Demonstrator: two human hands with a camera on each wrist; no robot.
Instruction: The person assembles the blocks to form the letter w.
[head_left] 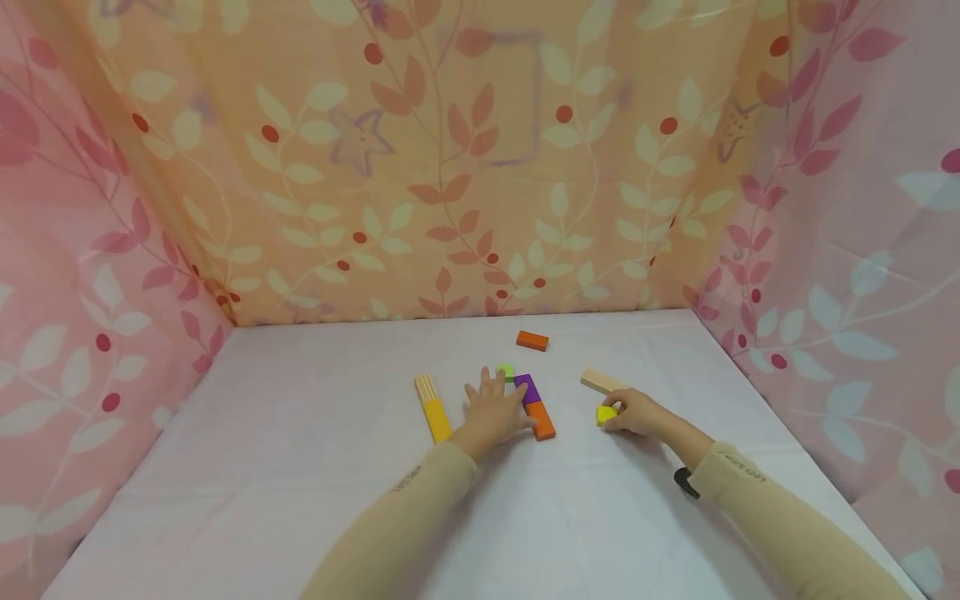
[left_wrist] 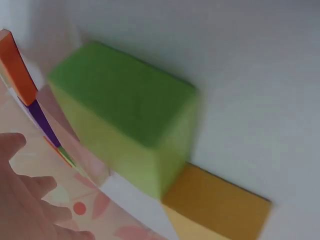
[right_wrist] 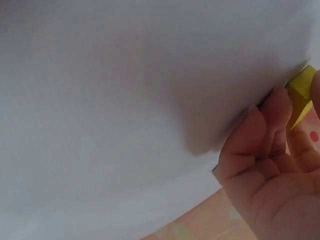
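My left hand (head_left: pixel 495 414) is spread with its fingers apart, close to a row of small blocks. Beside its fingertips lie a light green block (head_left: pixel 506 372), a purple block (head_left: pixel 528 388) and an orange block (head_left: pixel 542 422); I cannot tell whether the fingers touch them. In the left wrist view, a large-looking green block (left_wrist: pixel 120 95) and an amber block (left_wrist: pixel 220 200) are near the camera. My right hand (head_left: pixel 637 412) pinches a yellow block (head_left: pixel 606 415) between thumb and fingers, at the table surface. Just behind that hand lies a plain wooden block (head_left: pixel 600 381).
A second orange block (head_left: pixel 532 340) lies farther back on the white-covered table (head_left: pixel 300 500). To the left is a yellow block (head_left: pixel 437 419) with pale wooden strips (head_left: pixel 425 386) at its far end. Flower-printed cloth (head_left: pixel 450 167) encloses the back and sides.
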